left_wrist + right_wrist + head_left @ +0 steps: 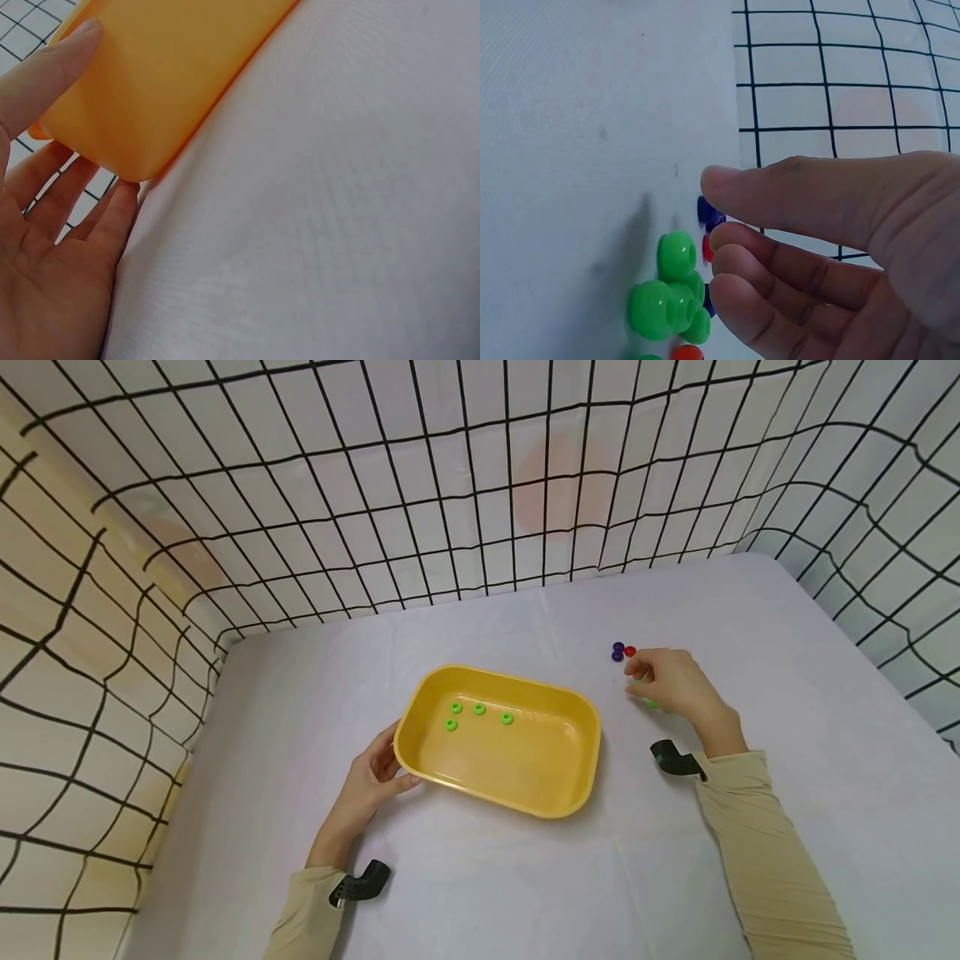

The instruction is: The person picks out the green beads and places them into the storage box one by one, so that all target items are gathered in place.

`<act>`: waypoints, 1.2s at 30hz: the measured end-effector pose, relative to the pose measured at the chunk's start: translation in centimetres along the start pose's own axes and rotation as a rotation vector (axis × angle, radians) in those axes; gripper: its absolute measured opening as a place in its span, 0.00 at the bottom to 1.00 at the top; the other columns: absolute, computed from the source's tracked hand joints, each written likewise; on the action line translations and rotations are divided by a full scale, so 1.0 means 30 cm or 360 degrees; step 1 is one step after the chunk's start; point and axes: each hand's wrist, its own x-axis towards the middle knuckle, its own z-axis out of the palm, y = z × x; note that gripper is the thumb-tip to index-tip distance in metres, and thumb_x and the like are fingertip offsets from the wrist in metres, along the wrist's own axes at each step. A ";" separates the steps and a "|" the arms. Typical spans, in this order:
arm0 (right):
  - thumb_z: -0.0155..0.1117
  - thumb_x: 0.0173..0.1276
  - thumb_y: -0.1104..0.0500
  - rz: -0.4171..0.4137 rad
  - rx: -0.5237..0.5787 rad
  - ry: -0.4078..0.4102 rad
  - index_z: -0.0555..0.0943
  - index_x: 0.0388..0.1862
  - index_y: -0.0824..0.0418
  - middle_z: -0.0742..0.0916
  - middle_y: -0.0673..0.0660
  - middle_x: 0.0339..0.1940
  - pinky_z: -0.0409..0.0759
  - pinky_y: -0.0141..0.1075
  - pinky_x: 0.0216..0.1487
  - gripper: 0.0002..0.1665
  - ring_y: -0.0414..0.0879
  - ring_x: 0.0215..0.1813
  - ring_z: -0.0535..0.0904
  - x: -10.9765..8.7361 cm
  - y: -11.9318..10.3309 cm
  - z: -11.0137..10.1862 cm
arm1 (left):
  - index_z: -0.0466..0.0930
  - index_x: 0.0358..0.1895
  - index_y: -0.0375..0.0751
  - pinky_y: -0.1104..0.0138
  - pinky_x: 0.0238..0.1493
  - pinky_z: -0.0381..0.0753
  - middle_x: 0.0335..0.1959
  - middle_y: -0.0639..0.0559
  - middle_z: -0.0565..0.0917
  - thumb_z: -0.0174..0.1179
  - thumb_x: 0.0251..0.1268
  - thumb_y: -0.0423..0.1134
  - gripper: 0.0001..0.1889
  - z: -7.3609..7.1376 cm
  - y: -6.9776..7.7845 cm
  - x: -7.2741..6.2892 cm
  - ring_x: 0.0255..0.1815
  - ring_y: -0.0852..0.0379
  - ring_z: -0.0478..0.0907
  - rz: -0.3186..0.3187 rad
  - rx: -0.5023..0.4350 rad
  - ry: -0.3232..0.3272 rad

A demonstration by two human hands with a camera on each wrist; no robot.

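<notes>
A yellow tray [517,768] lies on the white table with several green ring-shaped beads [479,709] toward its left end. My left hand [371,774] holds the tray's left corner; the left wrist view shows the thumb [64,67] along one wall and fingers at the end wall. My right hand [675,681] is above a cluster of green beads [676,296], partly hidden under it in the head view. Its thumb and fingers are bent slightly and apart, nothing between them. Beyond the fingertips lie purple beads [618,652] and a red bead [630,652].
Black wire mesh [450,493] rises along the back and both sides of the white table [510,893]. An orange-red bead [688,352] sits by the green ones in the right wrist view. Each wrist carries a black camera mount [362,883].
</notes>
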 end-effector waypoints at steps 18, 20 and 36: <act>0.58 0.55 0.73 0.0051 -0.0063 -0.0015 0.81 0.44 0.73 0.84 0.67 0.38 0.79 0.52 0.45 0.17 0.59 0.41 0.77 0.008 0.027 0.015 | 0.57 0.76 0.38 0.74 0.65 0.72 0.74 0.39 0.64 0.70 0.55 0.25 0.44 0.003 0.009 0.002 0.70 0.49 0.69 0.0028 -0.0026 -0.0018; 0.57 0.55 0.73 0.0071 -0.0074 -0.0009 0.81 0.44 0.72 0.84 0.67 0.39 0.79 0.51 0.45 0.17 0.59 0.41 0.77 0.009 0.031 0.018 | 0.57 0.76 0.38 0.74 0.65 0.72 0.74 0.39 0.64 0.70 0.55 0.26 0.44 0.003 0.008 0.003 0.70 0.52 0.70 0.0021 -0.0029 -0.0019; 0.61 0.56 0.69 0.0118 -0.0115 -0.0068 0.82 0.43 0.69 0.83 0.63 0.37 0.78 0.48 0.43 0.14 0.57 0.40 0.75 0.011 0.018 0.030 | 0.57 0.76 0.38 0.74 0.66 0.71 0.75 0.39 0.64 0.70 0.55 0.26 0.44 0.006 0.004 -0.004 0.68 0.60 0.70 0.0018 -0.0068 -0.0017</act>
